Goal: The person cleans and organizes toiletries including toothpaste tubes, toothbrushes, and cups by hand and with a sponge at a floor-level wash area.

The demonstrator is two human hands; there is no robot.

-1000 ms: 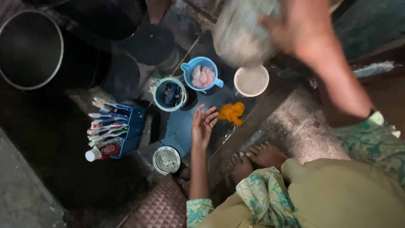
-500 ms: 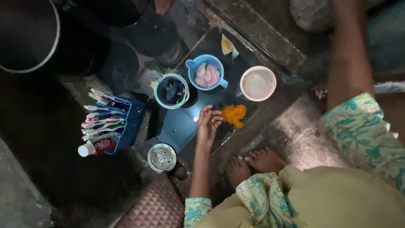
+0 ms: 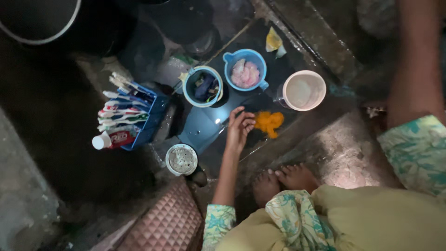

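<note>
Down on the dark wet floor, just right of a blue board (image 3: 200,128), the left hand (image 3: 239,130) rests with its fingers loosely spread, fingertips touching an orange scrubber (image 3: 270,122) and gripping nothing. Only the right forearm (image 3: 416,69) shows, at the far right; its hand is out of view, so how it is held cannot be told.

Beyond the left hand stand three containers. A blue mug (image 3: 246,69) with a handle holds pinkish-white lumps. Left of it, a blue cup with a pale rim (image 3: 202,86) holds dark bits that are too dim to make out. Right of it, a pale round cup (image 3: 304,90) holds cloudy liquid. A yellow scrap (image 3: 273,42) lies farther off.

To the left, a blue tray (image 3: 149,122) holds toothbrushes (image 3: 121,111) laid side by side, with a red-and-white tube with a white cap (image 3: 111,139) at its near end. Near the board sits a small round strainer (image 3: 181,159). A large dark pot with a bright rim (image 3: 42,21) stands far left. A quilted pink mat (image 3: 169,223) and the person's bare feet (image 3: 283,182) lie nearest.
</note>
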